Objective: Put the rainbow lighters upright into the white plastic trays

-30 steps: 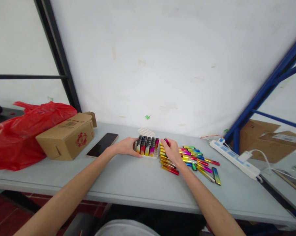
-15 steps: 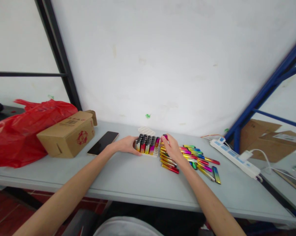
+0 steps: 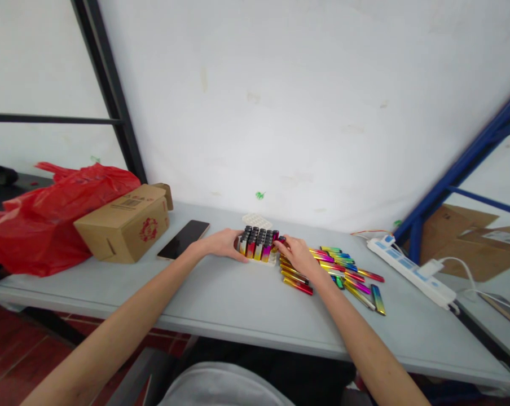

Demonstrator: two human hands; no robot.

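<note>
Upright lighters (image 3: 255,248) with black tops and shiny coloured bodies stand packed in rows in a white holder tray (image 3: 273,261). My left hand (image 3: 224,244) curls round the left side of this block, thumb at the front and fingers behind. At the block's right side, my right hand (image 3: 298,255) pinches a dark-topped purple lighter (image 3: 281,240) between thumb and fingers, tilted over the tray; its lower part is hard to make out. A heap of loose metallic lighters (image 3: 356,276) lies right of the tray, partly hidden under my right forearm.
Behind the tray lies another white holder tray (image 3: 257,220). To the left are a black phone (image 3: 184,239), a cardboard box (image 3: 123,225) and a red plastic bag (image 3: 56,220). A white power strip (image 3: 411,273) with cables lies right, near a blue metal frame (image 3: 458,175).
My right hand has lowered the purple lighter from above toward the tray's right side. My left hand keeps its place on the block. The whole view has shifted slightly.
</note>
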